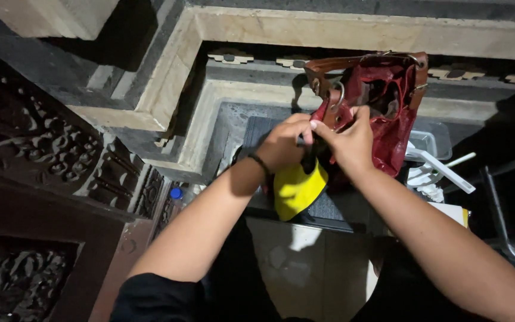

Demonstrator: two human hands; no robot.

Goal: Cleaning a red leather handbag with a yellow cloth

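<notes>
**Two hands at a red leather bag, head view**

Centre of the frame: the left hand, a dark band at its wrist, and the right hand meet at the lower left edge of a dark red leather bag with brown straps and a metal ring. The bag hangs open in the upper right of the frame. Both grips are closed; the right pinches the bag's brown edge, and the left closes on a dark item whose kind cannot be told. A yellow cloth-like piece hangs just below the hands, touching them. Behind lies a dark ribbed mat on a stone ledge. White plastic parts sit right of the bag; carved dark wood fills the left.
</notes>
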